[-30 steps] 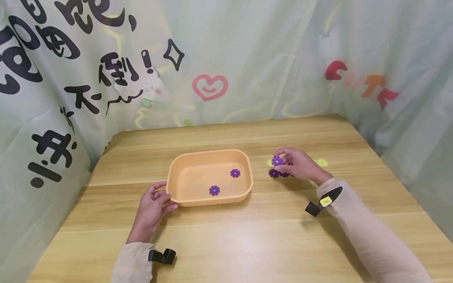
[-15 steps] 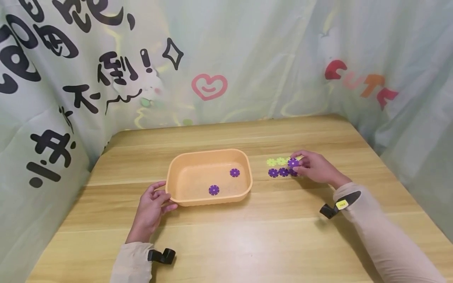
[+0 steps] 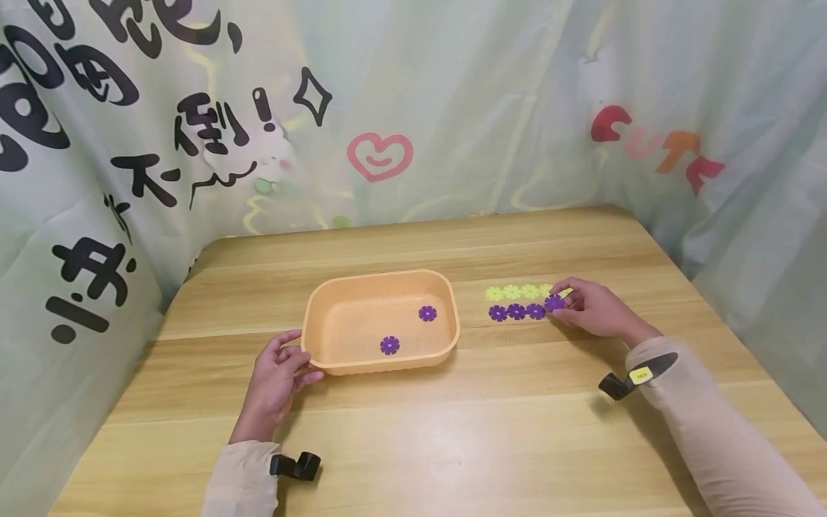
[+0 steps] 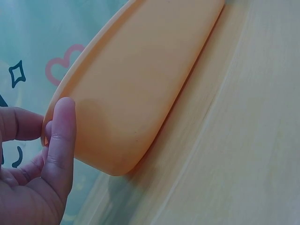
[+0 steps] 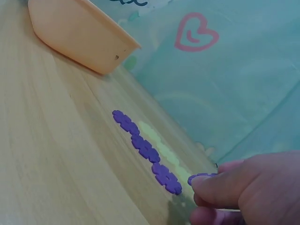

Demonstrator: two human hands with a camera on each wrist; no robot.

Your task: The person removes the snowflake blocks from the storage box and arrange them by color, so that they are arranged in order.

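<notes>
My left hand [image 3: 278,384] pinches the near left corner of an orange plastic basin [image 3: 381,366], its thumb and fingers on either side of the rim in the left wrist view. Two purple snowflake discs [image 3: 390,345] lie flat on the basin's floor, apart from each other. Between thumb and fingers, my right hand [image 3: 597,309] holds another purple snowflake disc [image 3: 554,304], just above the table. It is at the right end of a row of three purple discs [image 3: 516,311]. Behind that row runs a line of yellow-green snowflake discs [image 3: 512,292], partly hidden by my right hand.
The wooden table [image 3: 413,431] has its back edge against a pale printed curtain [image 3: 465,129], which also hangs along both sides. The basin stands just left of the disc rows.
My right hand has moved right along the rows with the purple disc, uncovering more of the yellow-green and purple discs. My left hand stays on the basin rim.
</notes>
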